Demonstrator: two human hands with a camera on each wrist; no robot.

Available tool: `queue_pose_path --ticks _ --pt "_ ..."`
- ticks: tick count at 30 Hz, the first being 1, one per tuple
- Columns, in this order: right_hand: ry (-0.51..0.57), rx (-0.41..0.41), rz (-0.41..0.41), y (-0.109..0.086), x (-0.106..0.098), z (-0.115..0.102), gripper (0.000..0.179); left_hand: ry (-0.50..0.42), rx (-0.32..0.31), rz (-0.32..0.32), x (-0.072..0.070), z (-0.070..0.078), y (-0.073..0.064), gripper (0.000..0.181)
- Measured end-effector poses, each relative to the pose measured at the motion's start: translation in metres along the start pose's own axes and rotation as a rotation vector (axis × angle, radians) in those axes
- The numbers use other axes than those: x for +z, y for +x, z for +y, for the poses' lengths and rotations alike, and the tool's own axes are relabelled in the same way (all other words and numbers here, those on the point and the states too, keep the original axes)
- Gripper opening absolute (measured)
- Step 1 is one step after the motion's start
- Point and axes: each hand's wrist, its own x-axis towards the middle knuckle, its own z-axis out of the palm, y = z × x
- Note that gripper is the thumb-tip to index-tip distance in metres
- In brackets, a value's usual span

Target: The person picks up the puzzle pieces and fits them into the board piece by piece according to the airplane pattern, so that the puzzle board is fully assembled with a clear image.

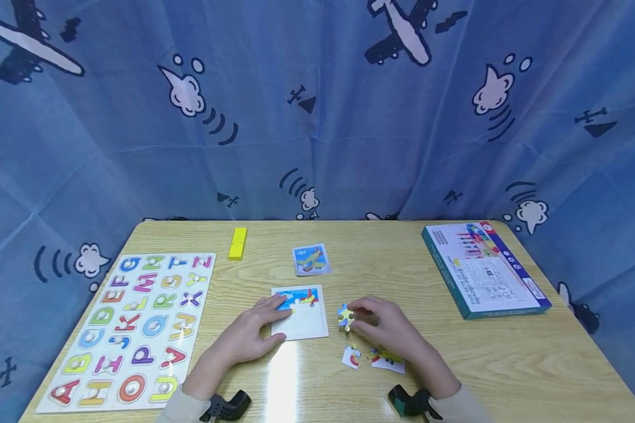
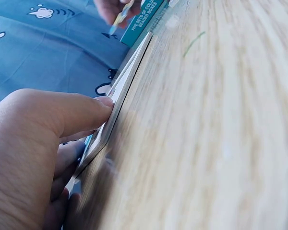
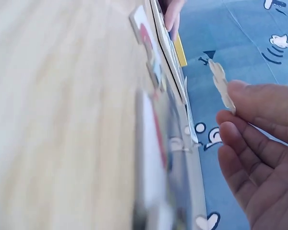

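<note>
A jigsaw puzzle piece, yellow and blue, is pinched between the thumb and fingers of my right hand; the right wrist view shows this puzzle piece edge-on, raised off the table. My left hand rests on the left side of a white puzzle tray, fingers spread and thumb at its near edge. Along the tray's top, joined pieces show a blue sky and part of a red and yellow plane. Two loose parts of the puzzle, a small piece and a larger one, lie below my right hand.
Behind the tray lies a small picture card with a yellow plane. A white alphabet board covers the table's left side. Yellow blocks stand at the back, and a flat teal box lies at the right. A blue curtain hangs behind.
</note>
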Motion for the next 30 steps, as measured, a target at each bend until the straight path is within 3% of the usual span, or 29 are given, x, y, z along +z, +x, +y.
queue_pose_path --ticks 10,17,30 --pt "0.009 0.019 -0.02 0.026 0.021 -0.027 0.023 0.027 0.005 0.008 0.001 -0.002 0.0 0.047" --pt "0.01 -0.01 -0.042 0.043 0.036 -0.038 0.025 0.023 -0.002 0.008 0.002 -0.001 0.0 0.046" --pt "-0.171 0.007 -0.055 0.059 0.059 -0.041 0.023 0.015 0.002 0.008 0.002 -0.002 0.0 0.046"
